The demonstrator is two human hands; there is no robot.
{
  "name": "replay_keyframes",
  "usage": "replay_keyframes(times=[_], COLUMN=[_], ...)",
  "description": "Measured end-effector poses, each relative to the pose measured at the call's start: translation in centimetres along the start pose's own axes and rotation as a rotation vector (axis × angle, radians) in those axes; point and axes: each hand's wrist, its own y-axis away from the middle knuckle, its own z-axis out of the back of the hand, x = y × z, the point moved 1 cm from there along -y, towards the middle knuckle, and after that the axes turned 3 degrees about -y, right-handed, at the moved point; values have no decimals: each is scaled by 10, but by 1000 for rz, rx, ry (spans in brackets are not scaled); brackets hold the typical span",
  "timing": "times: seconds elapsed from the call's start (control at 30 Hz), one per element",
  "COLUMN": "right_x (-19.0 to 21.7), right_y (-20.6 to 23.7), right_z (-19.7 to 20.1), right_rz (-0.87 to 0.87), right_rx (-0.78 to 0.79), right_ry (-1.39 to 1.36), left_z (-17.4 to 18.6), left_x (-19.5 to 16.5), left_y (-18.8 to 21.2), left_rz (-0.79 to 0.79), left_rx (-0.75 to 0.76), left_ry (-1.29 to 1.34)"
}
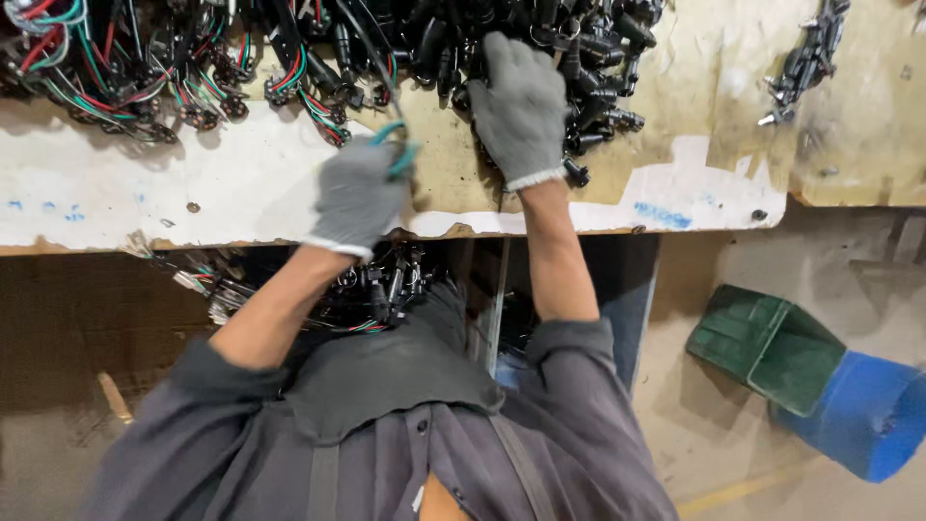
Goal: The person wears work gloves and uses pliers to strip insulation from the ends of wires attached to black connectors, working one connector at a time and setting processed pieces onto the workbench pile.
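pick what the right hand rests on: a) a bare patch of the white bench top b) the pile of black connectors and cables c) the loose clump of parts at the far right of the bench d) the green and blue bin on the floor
b, since the gloved right hand lies spread on the pile of black connectors and cables, while the left hand grips a teal-handled tool nearer the bench edge.

Far right of the hands, a small bundle of black connectors (805, 60) lies alone on the worn tabletop (675, 198). Below it, on the floor (704, 434), a green bin (762, 347) lies tipped against a blue drum (868, 415). Under the tabletop's edge, just below the hands, more wiring (371, 294) hangs in shadow.
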Motion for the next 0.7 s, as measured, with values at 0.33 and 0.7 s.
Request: replay_keyframes(times=[0.33,0.7], right_x=[5,54], right_y=[-8,75], right_z=[6,-10], right_rz=[-107,-185], right_rx=[-340,-113], right_ry=[-529,-1018], left_z=[58,43], left_x=[51,41], left_y=[29,43], left_rz=[41,119], left_rx=[4,13], left_ry=[-273,-524])
